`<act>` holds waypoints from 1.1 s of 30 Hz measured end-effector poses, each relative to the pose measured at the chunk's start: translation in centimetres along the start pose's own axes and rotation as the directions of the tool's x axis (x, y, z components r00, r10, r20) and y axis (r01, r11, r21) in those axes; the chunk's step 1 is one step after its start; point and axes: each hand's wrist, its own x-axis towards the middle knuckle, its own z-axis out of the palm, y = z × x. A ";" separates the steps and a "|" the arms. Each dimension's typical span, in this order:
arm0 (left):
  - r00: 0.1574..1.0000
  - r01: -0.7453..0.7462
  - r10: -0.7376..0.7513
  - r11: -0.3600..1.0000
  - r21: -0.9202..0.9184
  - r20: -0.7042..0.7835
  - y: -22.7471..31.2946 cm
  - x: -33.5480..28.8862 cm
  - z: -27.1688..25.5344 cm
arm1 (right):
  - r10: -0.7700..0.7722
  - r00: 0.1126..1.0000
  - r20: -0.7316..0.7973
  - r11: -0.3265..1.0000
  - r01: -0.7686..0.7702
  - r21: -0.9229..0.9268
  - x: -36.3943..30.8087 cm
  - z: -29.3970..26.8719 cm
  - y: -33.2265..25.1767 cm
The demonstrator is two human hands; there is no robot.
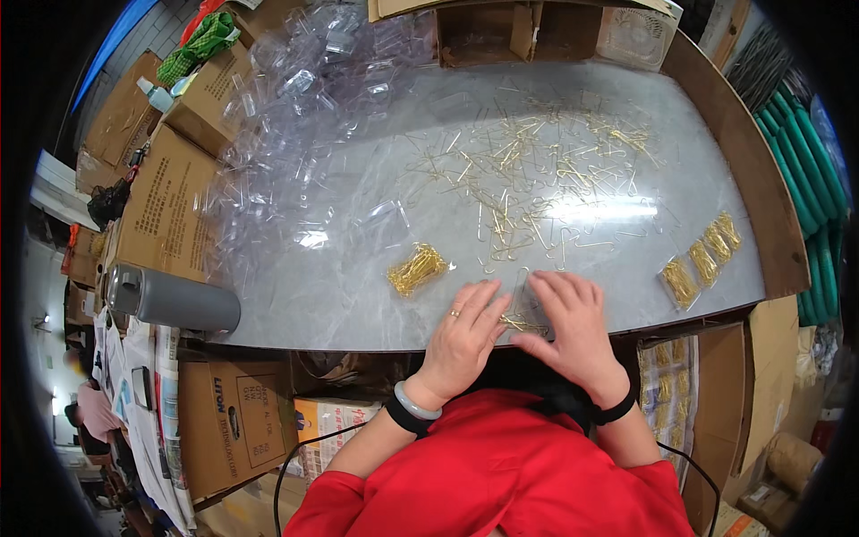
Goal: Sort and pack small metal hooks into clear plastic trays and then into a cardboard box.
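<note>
At the near edge of the table, a few gold wire hooks (522, 322) lie between my hands, and what looks like a clear plastic case is around them. My left hand (461, 327) rests beside them, fingers stretched out, its fingertips close to the hooks. On the other side my right hand (573, 327) is open, with the thumb apart from the fingers. Whether either hand touches the case is unclear. To the left of my hands sits a clear case filled with gold hooks (417, 270). Many loose gold hooks (528, 170) are scattered farther out on the table.
Empty clear plastic cases (295, 152) are heaped over the table's left side. Several filled cases (702, 259) stand at the right. A grey bottle (188, 300) lies at the left edge. Cardboard walls (743, 161) border the grey tabletop (340, 304).
</note>
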 end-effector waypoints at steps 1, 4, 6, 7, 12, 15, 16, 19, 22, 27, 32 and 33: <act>1.000 0.000 0.000 0.999 0.042 0.005 0.1 0.1 -0.2 | -0.063 0.998 0.023 0.997 0.062 0.040 -0.1 0.1 -0.2; 0.999 0.004 -0.009 0.994 0.114 0.037 0.2 0.1 -0.4 | -0.177 0.983 0.055 0.979 0.169 0.117 0.3 0.7 0.6; 0.998 0.006 -0.015 0.990 0.144 0.062 0.4 0.0 -0.4 | -0.319 0.944 0.091 0.922 0.287 0.260 0.5 1.4 1.9; 0.997 -0.011 -0.004 0.984 0.176 0.080 0.2 -0.1 -0.3 | -0.319 0.944 0.087 0.922 0.288 0.259 0.4 1.7 1.9; 0.986 -0.081 0.059 0.987 0.140 0.159 -0.1 0.4 0.0 | -0.026 0.993 -0.114 0.993 0.039 0.109 -0.3 2.4 0.5; 0.989 -0.049 0.050 0.999 -0.011 0.137 0.0 0.6 0.3 | -0.107 0.992 -0.061 0.988 0.113 0.107 0.0 1.2 -0.7; 0.993 0.026 -0.010 0.990 -0.137 0.120 0.1 0.7 0.3 | -0.103 0.993 -0.063 0.988 0.109 0.109 0.1 1.0 -0.7; 0.994 0.081 -0.058 0.965 -0.248 0.097 -0.1 0.8 -0.1 | -0.201 0.979 0.017 0.953 0.191 0.235 0.4 0.9 -0.3; 0.995 0.075 -0.055 0.960 -0.269 0.082 -0.4 0.8 -0.2 | -0.197 0.980 0.029 0.930 0.178 0.321 0.5 2.0 0.2; 0.995 0.091 -0.079 0.970 -0.227 0.061 -0.1 0.8 0.0 | -0.081 0.993 -0.081 0.899 0.108 0.423 0.3 2.5 0.2; 0.997 0.072 -0.071 0.987 -0.141 0.012 -0.4 0.4 0.3 | -0.232 0.962 -0.146 0.900 0.269 0.342 -0.4 0.8 -2.2; 0.997 0.071 -0.070 0.987 -0.142 0.014 -0.4 0.3 0.3 | -0.271 0.946 -0.176 0.897 0.315 0.311 -0.6 1.9 -2.2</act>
